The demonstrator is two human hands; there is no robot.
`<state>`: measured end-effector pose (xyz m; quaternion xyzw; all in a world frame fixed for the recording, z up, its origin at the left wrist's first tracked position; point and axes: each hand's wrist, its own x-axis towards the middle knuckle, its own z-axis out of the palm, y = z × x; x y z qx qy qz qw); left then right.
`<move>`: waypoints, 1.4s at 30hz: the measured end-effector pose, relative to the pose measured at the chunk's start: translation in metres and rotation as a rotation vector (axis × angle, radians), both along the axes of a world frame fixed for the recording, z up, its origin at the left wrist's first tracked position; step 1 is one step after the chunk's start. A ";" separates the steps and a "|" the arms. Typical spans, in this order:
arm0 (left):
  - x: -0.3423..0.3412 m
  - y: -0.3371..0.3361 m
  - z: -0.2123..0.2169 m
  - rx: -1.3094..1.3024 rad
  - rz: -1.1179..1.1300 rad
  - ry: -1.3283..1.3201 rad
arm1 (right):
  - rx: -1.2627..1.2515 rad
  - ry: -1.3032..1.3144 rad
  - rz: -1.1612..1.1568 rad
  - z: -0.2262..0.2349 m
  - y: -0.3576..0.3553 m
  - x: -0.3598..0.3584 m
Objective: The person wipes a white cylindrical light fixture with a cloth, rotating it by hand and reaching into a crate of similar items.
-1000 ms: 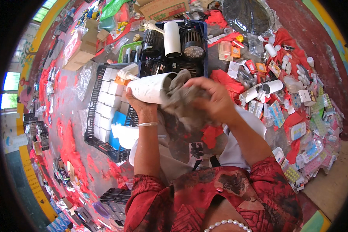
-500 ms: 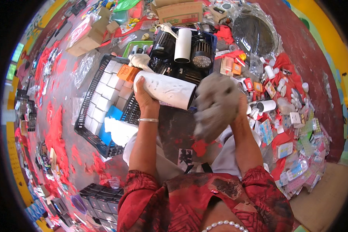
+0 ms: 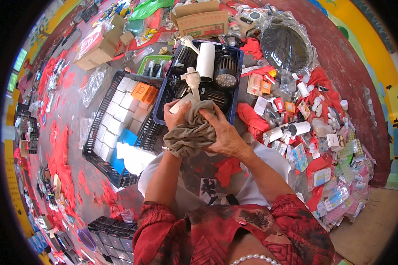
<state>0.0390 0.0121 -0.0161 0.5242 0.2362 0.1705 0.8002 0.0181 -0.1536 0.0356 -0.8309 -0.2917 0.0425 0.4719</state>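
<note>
A white cylindrical spotlight (image 3: 181, 103) is in my left hand (image 3: 176, 115), whose fingers are closed on its side. The lamp's white mounting arm (image 3: 191, 78) points up and away from me. A crumpled grey-brown cloth (image 3: 191, 134) covers much of the near part of the lamp. My right hand (image 3: 227, 137) grips the cloth and presses it against the lamp from the right. Just beyond my hands stands a dark blue crate (image 3: 235, 99) with black spotlights (image 3: 226, 73) and another white cylindrical spotlight (image 3: 205, 62) in it.
To the left is a black slatted crate (image 3: 102, 95) of small white boxes (image 3: 119, 115), orange boxes (image 3: 145, 92) and a blue piece. A green basket (image 3: 147, 66) sits behind it. Small packages and bottles (image 3: 303, 89) litter the right side. Black boxes (image 3: 110, 238) are stacked at lower left.
The white spotlight has turned from lying crosswise to pointing toward me, its arm now upward. My right hand has brought the cloth leftward from beside the lamp onto it.
</note>
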 end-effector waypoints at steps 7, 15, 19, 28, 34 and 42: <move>-0.012 -0.011 -0.011 0.188 -0.231 -0.206 | 0.303 0.241 -0.161 -0.015 0.000 0.033; -0.010 -0.010 0.019 -0.605 -0.309 0.197 | 1.108 1.289 -0.296 -0.064 -0.042 0.072; -0.004 0.003 0.004 -0.504 -0.271 0.168 | 1.176 1.147 -0.154 -0.013 -0.043 0.057; -0.005 0.022 -0.010 -0.134 -0.345 0.041 | 0.505 0.863 0.127 -0.003 -0.032 0.000; -0.009 0.024 0.010 -0.387 -0.295 0.067 | 0.249 0.287 0.304 -0.002 -0.051 0.000; -0.004 0.017 -0.003 -0.436 -0.337 0.115 | 0.171 0.184 -0.511 0.001 -0.076 0.034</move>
